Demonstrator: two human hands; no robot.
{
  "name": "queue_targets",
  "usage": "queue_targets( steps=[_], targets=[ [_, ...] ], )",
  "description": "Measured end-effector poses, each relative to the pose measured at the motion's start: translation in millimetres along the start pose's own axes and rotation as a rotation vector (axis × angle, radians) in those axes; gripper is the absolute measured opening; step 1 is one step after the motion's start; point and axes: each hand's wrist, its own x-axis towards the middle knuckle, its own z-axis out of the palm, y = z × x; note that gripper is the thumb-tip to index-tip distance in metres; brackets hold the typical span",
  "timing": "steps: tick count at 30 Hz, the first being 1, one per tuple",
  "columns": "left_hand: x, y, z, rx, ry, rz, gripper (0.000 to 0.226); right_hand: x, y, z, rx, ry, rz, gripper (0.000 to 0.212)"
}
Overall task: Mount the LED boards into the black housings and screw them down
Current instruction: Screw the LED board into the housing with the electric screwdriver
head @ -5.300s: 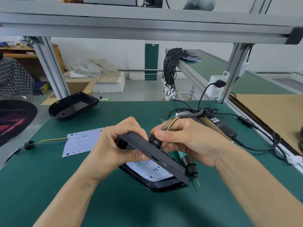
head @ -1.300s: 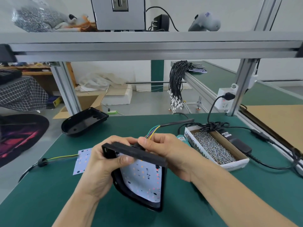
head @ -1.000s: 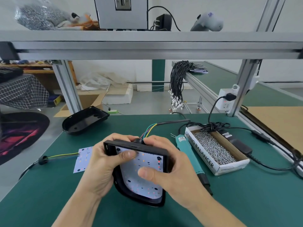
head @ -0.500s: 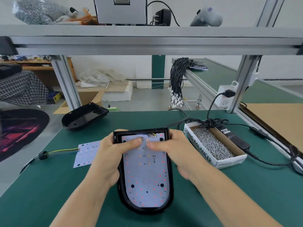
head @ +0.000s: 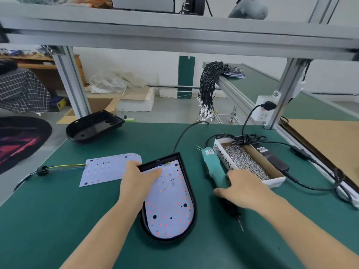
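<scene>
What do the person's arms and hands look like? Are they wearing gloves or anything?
No gloves. Both the left hand and the right hand are bare, and so are both forearms right down to the bottom edge of the picture, with no sleeve showing. No watch, ring or bracelet shows on them. The fingernails that show are short and plain.

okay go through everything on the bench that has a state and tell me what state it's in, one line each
Near housing: flat on the mat, LED board seated inside.
Far housing: empty, tilted.
Spare LED board: loose on the mat.
Electric screwdriver: lying down.
Screw box: open, holds screws.
Left hand: presses the seated board.
Right hand: on the screwdriver.
</scene>
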Motion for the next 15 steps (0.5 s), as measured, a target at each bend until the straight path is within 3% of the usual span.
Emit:
queue_targets(
  steps=[2, 5, 8, 10, 15],
  targets=[
    [-5, -2, 2, 0.049, 0.074, 0.047, 0.044, 3, -1, 3, 0.061, -0.009, 0.014, 0.041],
    [-12, -3, 7, 0.010, 0.055, 0.031, 0.055, 9, -2, 5, 0.173, -0.040, 0.048, 0.034],
    [-21, -1, 12, 0.038, 0.008, 0.043, 0.087, 13, 3, 6, 0.741, -0.172, 0.136, 0.020],
    [-22, -1, 14, 0.035, 0.012, 0.062, 0.092, 12, 8, 4, 1.144, -0.250, 0.148, 0.009],
    [-18, -4, 13, 0.073, 0.044, 0.046, 0.085, 0, 22, -26, 1.577, -0.001, -0.121, 0.027]
  ],
)
